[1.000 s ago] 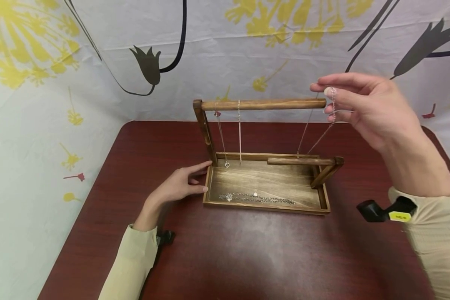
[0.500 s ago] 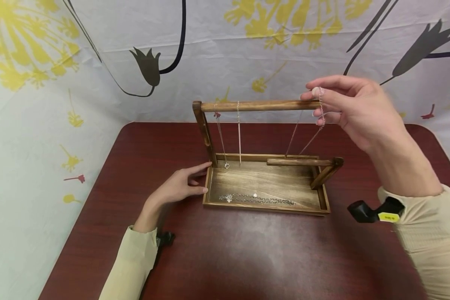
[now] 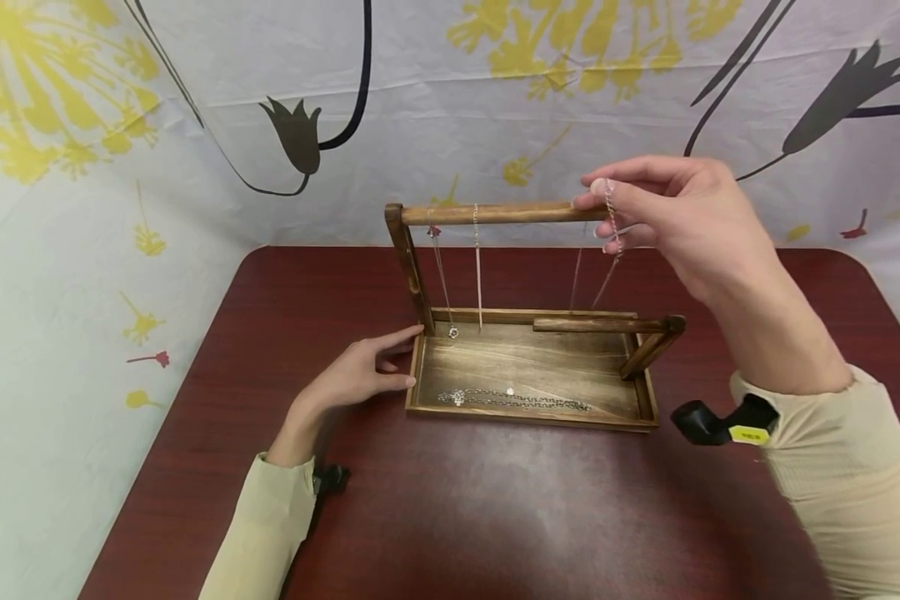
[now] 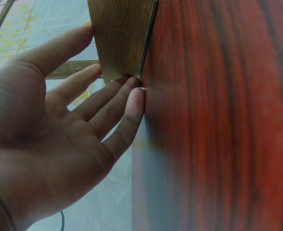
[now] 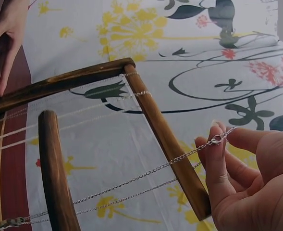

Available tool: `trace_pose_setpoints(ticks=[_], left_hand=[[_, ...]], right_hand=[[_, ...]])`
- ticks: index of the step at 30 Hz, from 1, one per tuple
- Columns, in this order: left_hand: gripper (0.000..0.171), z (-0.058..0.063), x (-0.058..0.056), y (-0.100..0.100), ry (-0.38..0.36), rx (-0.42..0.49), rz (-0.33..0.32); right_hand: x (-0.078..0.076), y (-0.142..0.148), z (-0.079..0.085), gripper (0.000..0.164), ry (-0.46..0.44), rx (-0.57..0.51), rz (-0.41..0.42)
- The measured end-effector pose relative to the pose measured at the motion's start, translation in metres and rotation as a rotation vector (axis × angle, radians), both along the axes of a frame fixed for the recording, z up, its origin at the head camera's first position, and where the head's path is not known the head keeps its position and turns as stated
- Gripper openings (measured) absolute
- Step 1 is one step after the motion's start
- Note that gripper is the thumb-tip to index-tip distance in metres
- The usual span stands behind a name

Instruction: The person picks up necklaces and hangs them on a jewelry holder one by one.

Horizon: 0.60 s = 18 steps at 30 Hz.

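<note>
My right hand (image 3: 701, 229) pinches a fine silver chain necklace (image 5: 216, 140) near its clasp, between thumb and fingertips. It is at the free right end of the upper wooden bar (image 3: 525, 214) of a necklace stand. In the right wrist view, one strand crosses before the bar and the other passes behind it. The necklace's lower end hangs behind the shorter bar (image 3: 592, 325). My left hand (image 3: 352, 371), fingers extended, touches the left end of the stand's tray (image 3: 532, 423). In the left wrist view its fingertips meet the tray's wooden side (image 4: 124, 38).
Two necklaces hang toward the upper bar's left, one with a flower-like pendant (image 3: 453, 332). A thicker chain (image 3: 525, 402) lies along the tray's front, by a small white piece (image 3: 510, 391). Dark red table (image 3: 495, 517) surrounds the stand; patterned cloth (image 3: 217, 192) rises behind.
My right hand has moved left with the necklace, from beyond the upper bar's free end to over that end. The left hand has stayed at the tray.
</note>
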<state>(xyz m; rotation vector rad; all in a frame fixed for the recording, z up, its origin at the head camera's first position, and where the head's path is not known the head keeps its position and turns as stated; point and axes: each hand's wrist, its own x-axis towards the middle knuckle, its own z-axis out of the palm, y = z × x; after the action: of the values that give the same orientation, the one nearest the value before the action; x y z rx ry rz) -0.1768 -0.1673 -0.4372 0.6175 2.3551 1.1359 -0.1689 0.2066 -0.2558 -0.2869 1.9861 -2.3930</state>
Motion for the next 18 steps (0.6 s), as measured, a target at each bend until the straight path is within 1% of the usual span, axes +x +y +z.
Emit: trace_pose_setpoints(ticks=[8,18], left_hand=[[0.076,0.0,-0.001,0.001,0.001,-0.003,0.003],[0.076,-0.001,-0.001,-0.001,0.016,-0.012,0.0]], right_hand=[[0.002,-0.014,-0.001,0.024,-0.001,0.055,-0.027],[0.002,-0.033,-0.008,0.023,0.004,0.021,-0.066]])
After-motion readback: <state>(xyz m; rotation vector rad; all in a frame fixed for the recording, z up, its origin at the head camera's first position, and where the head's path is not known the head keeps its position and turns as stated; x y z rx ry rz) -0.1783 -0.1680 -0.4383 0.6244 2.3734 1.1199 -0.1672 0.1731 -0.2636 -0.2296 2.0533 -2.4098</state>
